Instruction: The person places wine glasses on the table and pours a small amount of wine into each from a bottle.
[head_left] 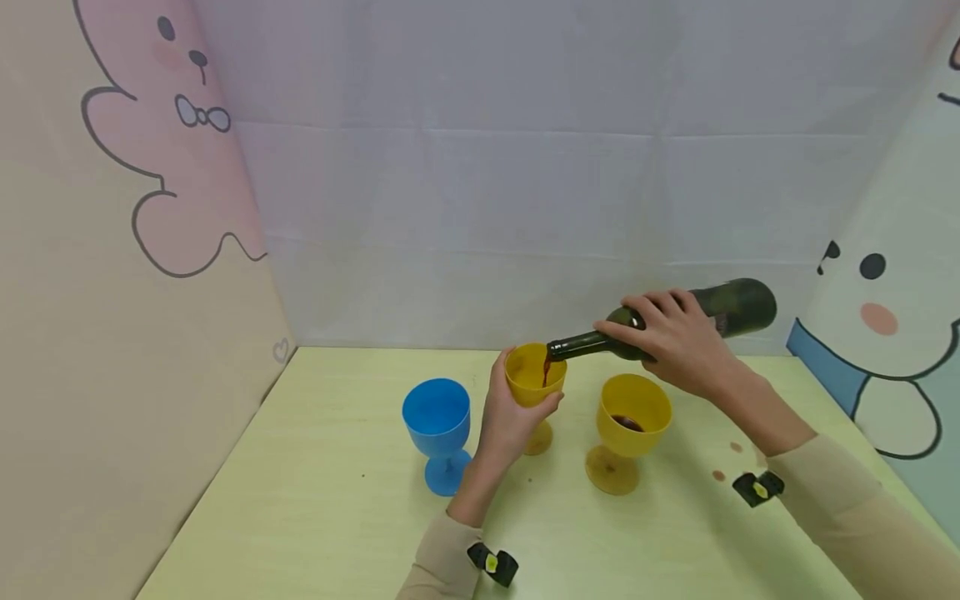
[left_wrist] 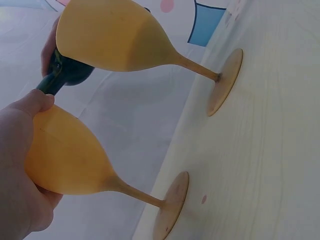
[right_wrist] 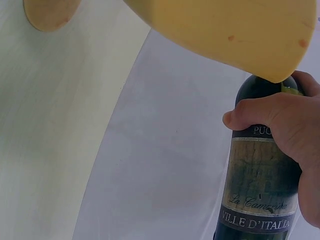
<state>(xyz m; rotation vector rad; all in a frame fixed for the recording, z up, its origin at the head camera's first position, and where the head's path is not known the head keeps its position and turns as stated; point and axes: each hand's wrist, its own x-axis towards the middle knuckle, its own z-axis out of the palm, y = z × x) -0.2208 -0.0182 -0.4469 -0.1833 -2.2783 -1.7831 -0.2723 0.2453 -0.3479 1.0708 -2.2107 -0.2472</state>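
Observation:
A dark green wine bottle [head_left: 738, 307] is tipped with its mouth to the left, gripped near the shoulder by my right hand [head_left: 678, 337]. Its label [right_wrist: 260, 175] shows in the right wrist view. Dark red liquid [head_left: 547, 371] runs from the mouth into a yellow goblet [head_left: 534, 392]. My left hand [head_left: 510, 421] curls round that goblet's bowl, its thumb near the rim; the goblet's foot [left_wrist: 171, 207] is at the tabletop. Just right of it stands a second yellow goblet [head_left: 635, 408], with dark liquid in its bowl.
On the left of my left hand stands a blue goblet [head_left: 438, 425]. All this is on a pale yellow table [head_left: 322, 517]. A white curtain [head_left: 465, 192] hangs behind its back edge, and cartoon-printed panels [head_left: 885, 350] flank both sides.

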